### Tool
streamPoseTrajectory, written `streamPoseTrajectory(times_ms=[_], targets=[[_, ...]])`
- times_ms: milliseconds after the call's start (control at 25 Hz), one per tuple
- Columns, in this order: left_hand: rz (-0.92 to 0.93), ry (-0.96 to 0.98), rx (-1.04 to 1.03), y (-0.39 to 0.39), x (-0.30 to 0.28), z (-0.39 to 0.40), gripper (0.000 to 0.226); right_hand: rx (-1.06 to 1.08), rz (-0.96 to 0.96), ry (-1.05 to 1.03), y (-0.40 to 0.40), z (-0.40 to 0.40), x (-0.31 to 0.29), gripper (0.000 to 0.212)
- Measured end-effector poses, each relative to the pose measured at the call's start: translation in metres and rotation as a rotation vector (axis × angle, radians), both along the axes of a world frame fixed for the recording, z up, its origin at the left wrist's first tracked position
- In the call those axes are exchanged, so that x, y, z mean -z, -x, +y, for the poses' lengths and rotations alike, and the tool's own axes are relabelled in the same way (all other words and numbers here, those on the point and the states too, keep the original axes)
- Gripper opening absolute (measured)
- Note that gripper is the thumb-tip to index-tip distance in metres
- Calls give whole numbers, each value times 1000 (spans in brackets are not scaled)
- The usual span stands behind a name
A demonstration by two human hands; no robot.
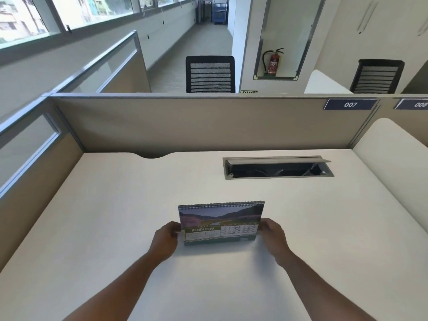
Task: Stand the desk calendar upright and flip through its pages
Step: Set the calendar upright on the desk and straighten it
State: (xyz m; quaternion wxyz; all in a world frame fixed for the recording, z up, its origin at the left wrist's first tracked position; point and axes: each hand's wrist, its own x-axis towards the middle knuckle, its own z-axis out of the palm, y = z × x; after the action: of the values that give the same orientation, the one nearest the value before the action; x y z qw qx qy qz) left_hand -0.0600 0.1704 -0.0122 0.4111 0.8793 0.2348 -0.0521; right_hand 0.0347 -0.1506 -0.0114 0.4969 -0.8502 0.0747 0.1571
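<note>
desk calendar point(220, 224) upright on the counter point(115, 216), its side edges gripped by left hand point(165, 239) and right hand point(273, 237).

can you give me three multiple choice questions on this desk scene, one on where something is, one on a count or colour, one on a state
1. Where is the cable hatch relative to the calendar?
A. farther back on the desk and to the right
B. nearer the person, on the left
C. directly under it

2. How many hands touch the calendar?
A. none
B. one
C. two

3. What state is the calendar in?
A. lying flat, closed
B. standing upright, showing February
C. hanging on the partition

Answers:
1. A, the open hatch sits set into the desk beyond the calendar, towards the right.
2. C, the left hand holds its left edge and the right hand its right edge.
3. B, its base is on the desk, spiral binding on top, with the February page facing the camera.
</note>
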Motion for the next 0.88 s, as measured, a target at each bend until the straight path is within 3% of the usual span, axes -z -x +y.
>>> streamPoseTrajectory(times_ms=[80, 200, 360, 560, 760, 880], targets=[[-7, 50, -141, -3, -1, 7, 22, 102, 34, -32, -9, -6, 4, 20], [47, 126, -252, -5, 3, 14, 4, 71, 96, 33, -13, -7, 0, 3], [105, 131, -274, -12, 7, 11, 12, -30, 114, 243, -24, 2, -12, 12], [174, -6, -226, -24, 13, 10, 18, -101, 130, 438, -37, 5, -12, 11], [245, -52, -129, -32, 9, 14, 17, -89, 78, 473, -41, 6, -5, 7], [230, 54, -148, -33, 5, 7, 6, -75, 75, 406, -39, 10, -2, 14]])
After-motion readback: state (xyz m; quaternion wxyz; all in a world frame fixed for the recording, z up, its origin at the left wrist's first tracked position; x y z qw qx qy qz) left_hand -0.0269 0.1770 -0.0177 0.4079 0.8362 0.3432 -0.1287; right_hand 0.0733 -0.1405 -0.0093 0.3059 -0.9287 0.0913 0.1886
